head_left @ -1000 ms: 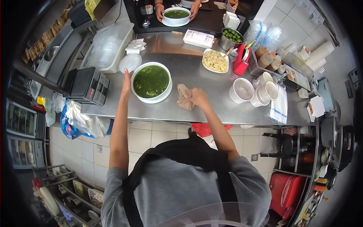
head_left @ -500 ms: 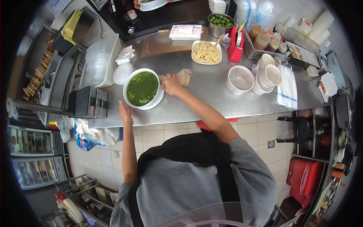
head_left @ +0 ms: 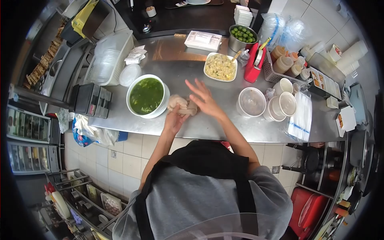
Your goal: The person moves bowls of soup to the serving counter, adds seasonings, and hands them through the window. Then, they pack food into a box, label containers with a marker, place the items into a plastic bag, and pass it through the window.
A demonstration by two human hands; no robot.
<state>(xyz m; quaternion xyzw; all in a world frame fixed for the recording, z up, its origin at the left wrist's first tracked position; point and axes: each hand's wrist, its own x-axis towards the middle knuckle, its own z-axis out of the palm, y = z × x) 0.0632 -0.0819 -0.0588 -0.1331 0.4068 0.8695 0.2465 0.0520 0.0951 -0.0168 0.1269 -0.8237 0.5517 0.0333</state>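
Cloth (head_left: pixel 185 105) bunched on the worktop (head_left: pixel 208 125), near the front edge. Left hand (head_left: pixel 174 121) at its near side, fingers clamped on it. Right hand (head_left: pixel 207 102) just right of it, fingers spread apart, grasping nothing.

Close on the left: bowl of green soup (head_left: pixel 146 95) on a white plate (head_left: pixel 162 110), hemming the cloth in on that side; cannot tell if plate and cloth touch. Round white lid (head_left: pixel 130 75) just behind the bowl; basket of clear containers (head_left: pixel 107 60) farther back, black drawer unit (head_left: pixel 91 100) at far left.

Beyond the right hand: square dish of yellow, rice-like food (head_left: pixel 220 67), white box (head_left: pixel 203 41) behind it. Pot of green fruit (head_left: pixel 243 37) and red holder (head_left: pixel 254 64) back right. Large white tub (head_left: pixel 251 102) and smaller cups (head_left: pixel 285 104) well right, bagged white stack (head_left: pixel 301 116) beside them.
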